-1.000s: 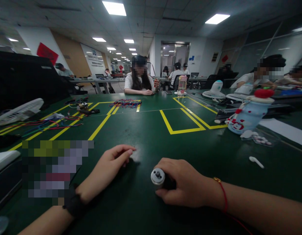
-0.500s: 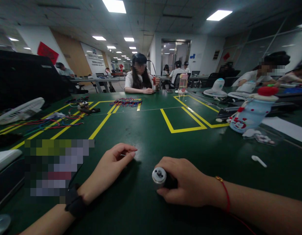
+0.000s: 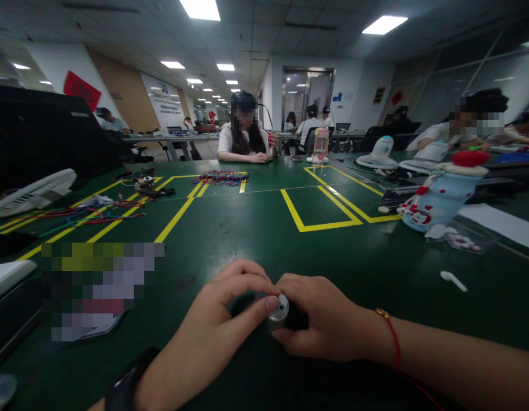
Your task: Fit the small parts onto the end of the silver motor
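Note:
A small cylindrical motor [image 3: 283, 313] with a silver end face and a dark body stands in front of me, low in the middle of the head view. My right hand [image 3: 327, 319] is wrapped around its body from the right, hiding most of the dark part. The thumb and fingertips of my left hand [image 3: 230, 311] are pinched together at the motor's silver end, over the small shaft there. Those fingertips cover the shaft, so I cannot see whether anything else is between them.
The green table [image 3: 230, 228] bears yellow tape outlines [image 3: 328, 227]. Bundled wires [image 3: 221, 178] lie toward the far side, loose wires [image 3: 101, 216] at left. A blue bottle [image 3: 440, 197], a white earbud [image 3: 453, 281] and a fan [image 3: 378, 157] are at right. A person [image 3: 245, 134] sits opposite.
My left hand has moved right from the bare table onto the motor's silver end, its fingers closing over the shaft. My right hand still grips the motor in nearly the same place.

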`<state>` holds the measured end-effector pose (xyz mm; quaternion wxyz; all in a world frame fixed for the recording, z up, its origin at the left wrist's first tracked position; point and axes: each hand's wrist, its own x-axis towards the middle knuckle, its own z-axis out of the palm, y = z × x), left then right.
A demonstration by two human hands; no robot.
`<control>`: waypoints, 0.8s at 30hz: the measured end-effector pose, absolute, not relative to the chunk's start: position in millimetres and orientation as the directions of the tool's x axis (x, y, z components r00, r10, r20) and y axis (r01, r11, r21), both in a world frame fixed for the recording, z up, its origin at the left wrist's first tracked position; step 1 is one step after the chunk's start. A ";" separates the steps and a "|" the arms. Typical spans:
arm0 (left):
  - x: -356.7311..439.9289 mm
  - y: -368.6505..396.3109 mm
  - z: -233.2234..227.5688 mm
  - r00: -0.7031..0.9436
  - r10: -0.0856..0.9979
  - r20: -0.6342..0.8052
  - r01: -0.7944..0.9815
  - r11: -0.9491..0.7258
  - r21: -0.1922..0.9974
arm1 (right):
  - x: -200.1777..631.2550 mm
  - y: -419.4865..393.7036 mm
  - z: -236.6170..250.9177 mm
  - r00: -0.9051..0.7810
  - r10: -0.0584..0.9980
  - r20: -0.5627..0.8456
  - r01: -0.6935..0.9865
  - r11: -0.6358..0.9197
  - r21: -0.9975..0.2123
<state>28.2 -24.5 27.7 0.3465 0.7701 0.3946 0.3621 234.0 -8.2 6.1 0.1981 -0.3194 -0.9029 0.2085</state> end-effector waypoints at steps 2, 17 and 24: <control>22.1 -20.1 27.9 0.404 0.872 0.278 0.335 -0.424 0.842 | 234.8 -8.3 6.7 -0.719 0.660 0.217 0.496 0.706 -0.505; 0.5 -0.7 6.5 0.657 0.752 0.056 0.489 -0.482 0.727 | 237.3 -7.0 5.6 -0.717 0.668 0.199 0.479 0.680 -0.555; -19.6 17.2 7.6 0.324 0.939 0.113 0.538 -0.281 0.795 | 239.2 -8.1 9.6 -0.717 0.671 0.189 0.483 0.674 -0.559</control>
